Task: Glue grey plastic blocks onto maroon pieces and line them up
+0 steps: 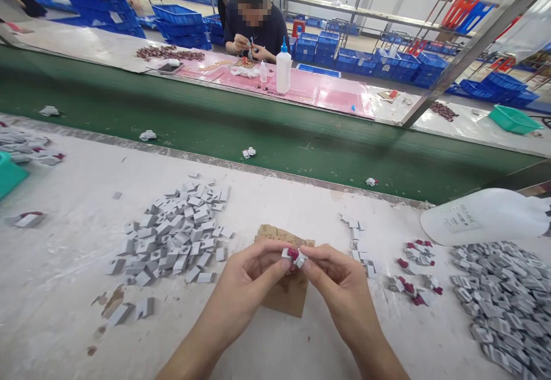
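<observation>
Between my two hands is a small grey and dark-red plastic piece [293, 254], pinched by the fingertips from both sides. My left hand [253, 274] grips its left end with thumb and forefinger, and my right hand [331, 271] grips its right end the same way. Beneath them lies a stained brown cardboard piece [288, 297] on the white table. Left of my hands spreads a heap of grey blocks [181, 231]. To the right sit a few grey parts [360, 245] and several grey-and-red pieces [413, 288].
A large pile of grey parts [508, 305] covers the right side, below a white plastic jug [482, 216] lying on its side. A green conveyor belt [206, 127] carrying several small pieces runs beyond the table. Across it, a person [258, 24] works beside a glue bottle [283, 71].
</observation>
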`<state>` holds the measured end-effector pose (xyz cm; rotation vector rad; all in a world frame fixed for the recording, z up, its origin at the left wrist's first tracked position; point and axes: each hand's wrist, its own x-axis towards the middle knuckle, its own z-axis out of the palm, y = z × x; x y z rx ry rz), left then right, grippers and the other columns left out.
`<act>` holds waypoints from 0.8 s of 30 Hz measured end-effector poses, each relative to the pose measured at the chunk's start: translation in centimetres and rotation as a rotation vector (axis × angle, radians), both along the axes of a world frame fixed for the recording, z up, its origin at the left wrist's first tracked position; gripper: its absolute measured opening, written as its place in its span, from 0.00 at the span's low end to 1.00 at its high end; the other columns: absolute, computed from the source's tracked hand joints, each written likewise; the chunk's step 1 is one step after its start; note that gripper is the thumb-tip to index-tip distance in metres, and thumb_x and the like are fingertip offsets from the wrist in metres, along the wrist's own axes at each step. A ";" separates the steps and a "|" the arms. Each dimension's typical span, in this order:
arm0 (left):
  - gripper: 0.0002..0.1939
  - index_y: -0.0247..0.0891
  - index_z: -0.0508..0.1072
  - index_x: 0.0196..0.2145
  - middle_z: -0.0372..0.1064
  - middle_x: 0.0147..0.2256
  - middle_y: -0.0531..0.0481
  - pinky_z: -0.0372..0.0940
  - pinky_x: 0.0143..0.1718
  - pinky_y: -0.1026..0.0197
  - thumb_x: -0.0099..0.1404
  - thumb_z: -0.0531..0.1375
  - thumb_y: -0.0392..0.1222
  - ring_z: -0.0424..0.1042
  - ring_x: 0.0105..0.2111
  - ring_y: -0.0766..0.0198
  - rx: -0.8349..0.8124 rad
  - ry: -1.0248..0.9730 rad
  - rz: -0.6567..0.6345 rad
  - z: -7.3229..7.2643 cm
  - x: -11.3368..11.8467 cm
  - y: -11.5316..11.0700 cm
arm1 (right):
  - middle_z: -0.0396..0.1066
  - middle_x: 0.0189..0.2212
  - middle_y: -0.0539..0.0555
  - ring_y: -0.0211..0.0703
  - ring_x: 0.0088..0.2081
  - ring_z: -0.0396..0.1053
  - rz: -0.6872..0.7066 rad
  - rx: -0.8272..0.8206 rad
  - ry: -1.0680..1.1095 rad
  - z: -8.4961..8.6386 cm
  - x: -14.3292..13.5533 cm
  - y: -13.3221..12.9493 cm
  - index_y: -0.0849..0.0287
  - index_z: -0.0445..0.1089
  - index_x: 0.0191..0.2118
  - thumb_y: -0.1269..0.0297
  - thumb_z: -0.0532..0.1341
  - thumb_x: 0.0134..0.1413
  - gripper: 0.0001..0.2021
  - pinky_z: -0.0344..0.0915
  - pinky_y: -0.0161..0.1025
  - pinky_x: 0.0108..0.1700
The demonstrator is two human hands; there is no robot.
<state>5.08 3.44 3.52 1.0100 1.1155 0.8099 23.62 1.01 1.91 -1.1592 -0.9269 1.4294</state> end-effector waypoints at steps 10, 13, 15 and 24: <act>0.09 0.48 0.84 0.47 0.85 0.45 0.48 0.76 0.45 0.56 0.74 0.65 0.49 0.84 0.44 0.53 0.174 0.155 -0.187 1.4 0.2 1.4 | 0.83 0.38 0.52 0.45 0.41 0.81 0.085 0.079 -0.037 0.7 1.8 0.9 0.46 0.88 0.46 0.57 0.74 0.66 0.07 0.78 0.39 0.44; 0.07 0.46 0.82 0.45 0.84 0.37 0.51 0.73 0.36 0.59 0.75 0.63 0.46 0.83 0.38 0.56 0.216 0.216 -0.301 2.0 0.8 2.9 | 0.86 0.40 0.53 0.47 0.43 0.83 0.084 0.087 -0.045 0.7 2.5 1.4 0.47 0.88 0.45 0.54 0.74 0.65 0.08 0.80 0.40 0.48; 0.08 0.47 0.80 0.46 0.83 0.34 0.53 0.71 0.32 0.60 0.76 0.60 0.46 0.82 0.35 0.57 0.234 0.268 -0.370 2.3 1.5 4.4 | 0.86 0.40 0.55 0.50 0.43 0.84 0.074 0.112 -0.169 0.7 3.2 2.1 0.50 0.87 0.46 0.49 0.71 0.66 0.12 0.81 0.44 0.48; 0.06 0.37 0.78 0.47 0.81 0.48 0.45 0.74 0.53 0.51 0.75 0.65 0.39 0.80 0.49 0.55 0.416 0.630 -0.180 0.4 9.3 17.0 | 0.73 0.66 0.63 0.56 0.54 0.78 -0.255 0.175 -0.857 -0.5 11.1 15.7 0.55 0.78 0.59 0.59 0.65 0.72 0.15 0.75 0.58 0.59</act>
